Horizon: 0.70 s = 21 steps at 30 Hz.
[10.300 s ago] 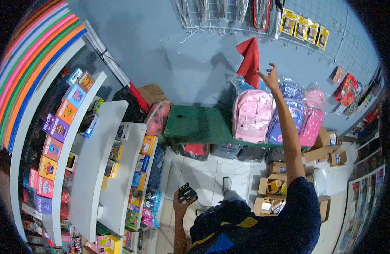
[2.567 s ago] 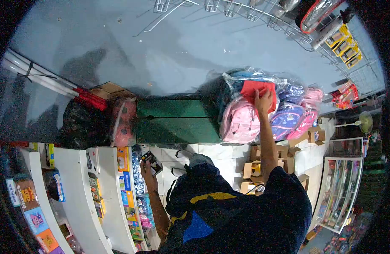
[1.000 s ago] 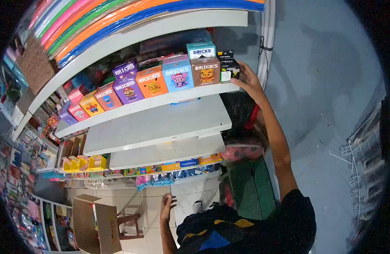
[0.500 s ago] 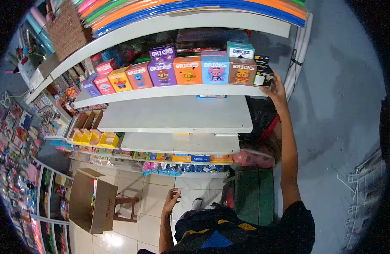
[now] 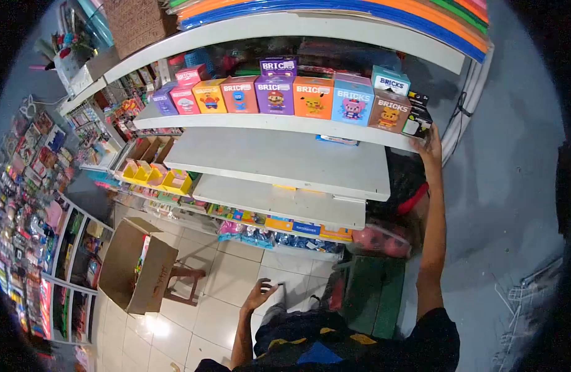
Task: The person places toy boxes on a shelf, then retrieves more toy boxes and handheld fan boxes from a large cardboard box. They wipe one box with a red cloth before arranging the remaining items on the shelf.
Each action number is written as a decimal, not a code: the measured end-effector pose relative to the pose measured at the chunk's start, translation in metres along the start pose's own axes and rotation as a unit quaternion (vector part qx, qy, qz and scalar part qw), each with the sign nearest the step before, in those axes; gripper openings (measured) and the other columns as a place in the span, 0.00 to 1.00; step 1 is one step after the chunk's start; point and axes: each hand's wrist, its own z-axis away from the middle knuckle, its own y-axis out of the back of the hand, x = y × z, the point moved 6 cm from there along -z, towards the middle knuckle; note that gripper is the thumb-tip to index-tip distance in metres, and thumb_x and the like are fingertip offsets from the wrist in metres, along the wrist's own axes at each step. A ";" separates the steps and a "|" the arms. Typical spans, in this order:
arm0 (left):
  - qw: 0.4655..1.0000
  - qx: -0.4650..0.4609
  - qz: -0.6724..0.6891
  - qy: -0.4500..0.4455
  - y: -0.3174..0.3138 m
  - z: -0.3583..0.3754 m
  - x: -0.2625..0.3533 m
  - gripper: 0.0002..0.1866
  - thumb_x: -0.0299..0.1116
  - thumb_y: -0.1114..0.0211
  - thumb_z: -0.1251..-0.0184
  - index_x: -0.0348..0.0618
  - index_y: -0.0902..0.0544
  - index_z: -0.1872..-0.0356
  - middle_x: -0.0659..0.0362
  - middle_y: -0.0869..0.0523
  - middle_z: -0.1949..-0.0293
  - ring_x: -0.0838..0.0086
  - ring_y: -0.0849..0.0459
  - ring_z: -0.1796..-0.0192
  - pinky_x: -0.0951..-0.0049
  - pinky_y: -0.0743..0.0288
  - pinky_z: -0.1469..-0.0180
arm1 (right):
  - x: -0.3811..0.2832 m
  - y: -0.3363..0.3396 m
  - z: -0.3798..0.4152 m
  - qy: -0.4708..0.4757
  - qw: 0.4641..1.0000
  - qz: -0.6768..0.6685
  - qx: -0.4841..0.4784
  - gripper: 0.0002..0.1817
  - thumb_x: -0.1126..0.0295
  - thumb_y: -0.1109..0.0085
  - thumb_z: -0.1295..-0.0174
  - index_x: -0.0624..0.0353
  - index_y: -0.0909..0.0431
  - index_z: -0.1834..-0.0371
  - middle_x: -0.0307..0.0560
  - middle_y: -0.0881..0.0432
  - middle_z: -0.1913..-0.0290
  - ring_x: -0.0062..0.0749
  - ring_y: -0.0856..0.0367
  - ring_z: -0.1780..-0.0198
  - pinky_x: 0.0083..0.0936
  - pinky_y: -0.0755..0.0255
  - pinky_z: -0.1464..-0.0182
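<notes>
At the right end of the upper white shelf (image 5: 285,122), my right hand (image 5: 429,149) curls its fingers around the right side of a small black box (image 5: 417,124). The thumb is low, by the shelf's front edge. Part of that grip is hidden. Beside the black box stands a brown BRICKS box (image 5: 389,113), then a light blue one (image 5: 352,102) and an orange one (image 5: 314,99). A teal BRICKS box (image 5: 389,80) rises behind the brown one. My left hand (image 5: 259,295) hangs low over the floor, fingers apart, holding nothing.
Two white shelves (image 5: 279,158) lie below. An open cardboard box (image 5: 152,273) sits on a brown stool (image 5: 187,282) at the lower left. A green box-like object (image 5: 375,294) stands below the shelf's right end. A wire rack (image 5: 521,310) is at the far right.
The view has shifted, so the shelves appear farther right and tilted. My right hand stays at the black box, slightly lower against it. My left hand's fingers have spread outward.
</notes>
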 end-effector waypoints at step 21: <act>0.986 0.004 -0.153 0.070 0.092 0.010 -0.099 0.49 0.66 0.31 0.50 0.31 0.32 0.40 0.41 0.16 0.55 0.54 0.17 0.50 0.60 0.25 0.47 | 0.017 0.005 0.005 -0.091 0.996 -0.015 -0.009 0.43 0.67 0.38 0.38 0.68 0.54 0.26 0.56 0.43 0.28 0.37 0.45 0.27 0.29 0.53 0.28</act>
